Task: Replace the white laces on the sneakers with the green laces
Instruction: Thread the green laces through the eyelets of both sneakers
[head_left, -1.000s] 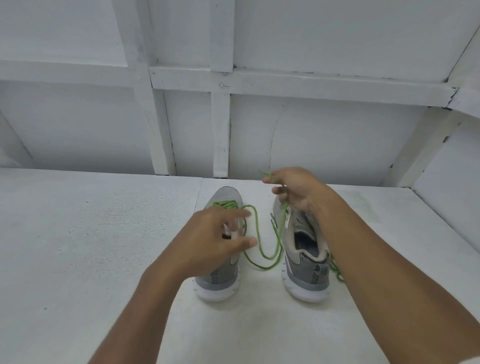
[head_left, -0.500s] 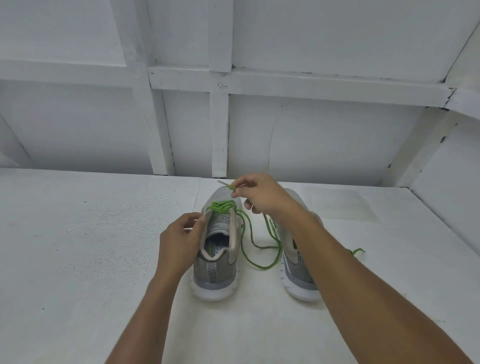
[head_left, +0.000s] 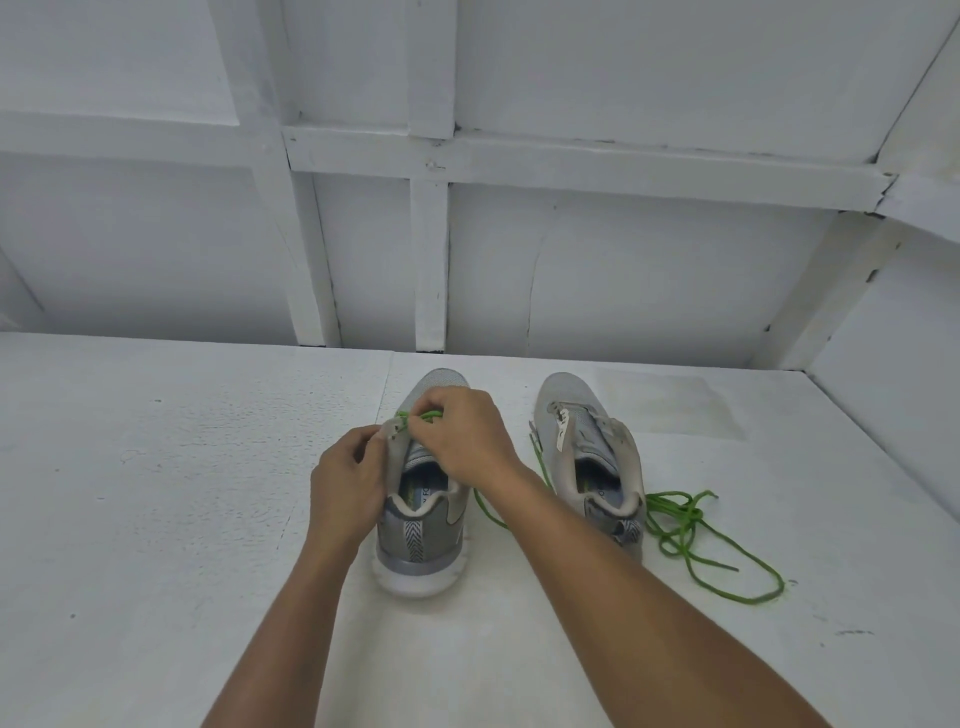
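Note:
Two grey sneakers stand heel toward me on a white table (head_left: 156, 519). The left sneaker (head_left: 423, 525) has a green lace (head_left: 428, 414) threaded across its lower eyelets. My left hand (head_left: 348, 483) pinches that shoe's left eyelet flap. My right hand (head_left: 462, 436) lies over the tongue and pinches the green lace by that flap. A length of this lace trails right of the shoe, under my right forearm. The right sneaker (head_left: 587, 447) stands unlaced, its flaps spread open. A second green lace (head_left: 691, 530) lies in a loose tangle at its right.
A white panelled wall (head_left: 623, 270) with upright and cross battens rises behind the table. An angled white side wall (head_left: 904, 364) closes in on the right. No white laces are in view.
My right hand came down from above the toe onto the left sneaker's eyelets, uncovering the right sneaker. My left hand stays at the left flap. The view has shifted, showing the tangled lace.

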